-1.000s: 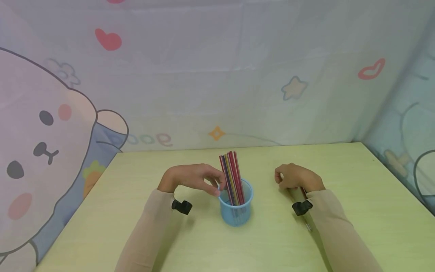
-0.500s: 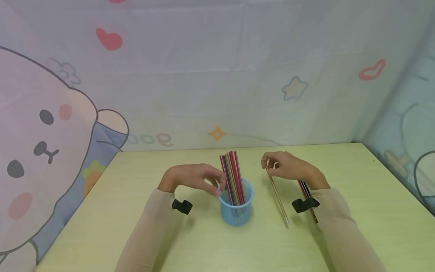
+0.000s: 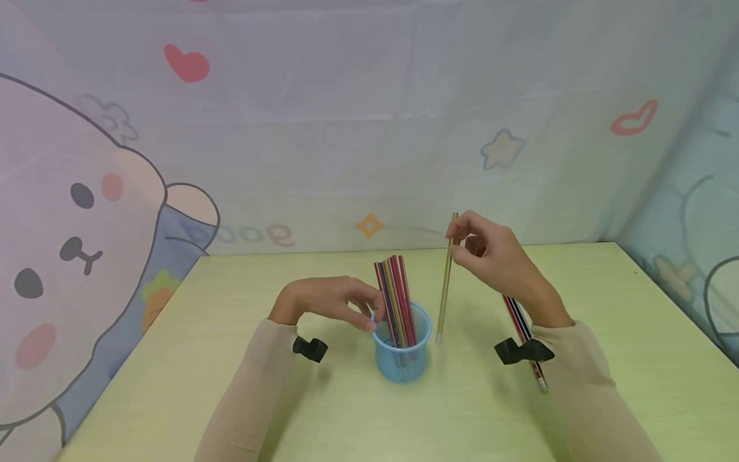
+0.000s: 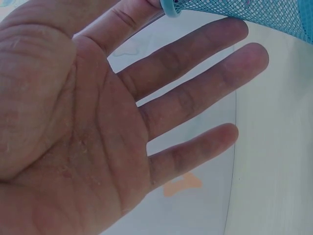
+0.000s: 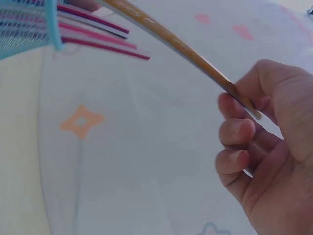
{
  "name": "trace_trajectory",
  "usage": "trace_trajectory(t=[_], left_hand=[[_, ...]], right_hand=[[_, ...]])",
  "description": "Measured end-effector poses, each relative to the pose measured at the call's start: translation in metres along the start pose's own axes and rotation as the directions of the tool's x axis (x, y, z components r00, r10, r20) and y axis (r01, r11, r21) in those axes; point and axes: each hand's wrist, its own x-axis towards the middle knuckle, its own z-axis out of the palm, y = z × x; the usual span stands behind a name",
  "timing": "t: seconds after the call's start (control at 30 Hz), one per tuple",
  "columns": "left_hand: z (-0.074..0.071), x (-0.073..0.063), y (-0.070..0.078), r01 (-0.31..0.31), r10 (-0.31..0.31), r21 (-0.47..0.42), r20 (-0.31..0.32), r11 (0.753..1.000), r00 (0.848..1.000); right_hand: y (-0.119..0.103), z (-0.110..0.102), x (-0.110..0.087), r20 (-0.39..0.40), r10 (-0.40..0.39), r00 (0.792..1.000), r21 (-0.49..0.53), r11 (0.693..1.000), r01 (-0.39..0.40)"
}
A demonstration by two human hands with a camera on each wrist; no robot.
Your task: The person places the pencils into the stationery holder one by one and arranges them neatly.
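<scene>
Fingers (image 3: 469, 221) and thumb of the right hand (image 3: 491, 256) pinch a gold-coloured pencil (image 3: 445, 289) near its top, seen from my remote post through the head camera; the pencil hangs steeply with a slight lean, its pale lower end just beside a blue mesh cup (image 3: 402, 369). I cannot tell whether that end touches the yellow-green table (image 3: 358, 417). Across the cup, the left hand (image 3: 331, 298) holds the rim between thumb and index finger. Inside stands a bundle of pencils (image 3: 397, 301) in red, dark blue and yellow, tilted toward the left hand's side. Beneath the right wrist, more pencils (image 3: 516, 314), red and black, lie on the table, partly hidden from me by a black wrist camera (image 3: 522, 351) and the beige right sleeve (image 3: 594, 385). Behind rises a pale backdrop (image 3: 323, 115) printed with hearts (image 3: 186, 63) and a large white bear (image 3: 75, 212). On my left wrist feed, the palm fills much of the frame, three fingers straight and spread apart, the index finger reaching the cup's rim at the top edge; the thumb's tip is out of my sight. On my right wrist feed, the gold-coloured pencil slants down to the hand, gripped close to its end, the remaining fingers curled toward the palm, while at upper left the tips of the bundle jut past the cup's rim, near an orange four-pointed star (image 5: 81, 121) on the backdrop.
</scene>
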Motion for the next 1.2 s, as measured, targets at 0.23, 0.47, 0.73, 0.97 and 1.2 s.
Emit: trace_trajectory(t=[0.23,0.47,0.73,0.97,1.2], left_hand=[[0.001,0.0,0.0,-0.002,0.002,-0.003,0.002,1.0,1.0],[0.0,0.001,0.0,0.008,-0.008,0.0,-0.001,1.0,1.0],[0.001,0.002,0.0,-0.014,0.014,-0.025,0.0,1.0,1.0],[0.001,0.003,0.0,0.006,-0.006,-0.015,-0.002,1.0,1.0],[0.001,0.003,0.001,0.004,-0.004,0.009,0.001,1.0,1.0]], right_hand=[[-0.014,0.004,-0.001,-0.2,-0.066,0.978,0.052,0.996,0.077],[-0.008,0.026,0.003,-0.149,-0.144,0.978,-0.039,0.989,0.14],[-0.006,0.053,0.004,0.025,-0.227,0.974,-0.074,0.971,0.228],[-0.005,0.071,0.003,0.133,-0.222,0.966,-0.105,0.966,0.237],[-0.004,0.076,0.0,0.318,-0.093,0.943,-0.168,0.974,0.153]])
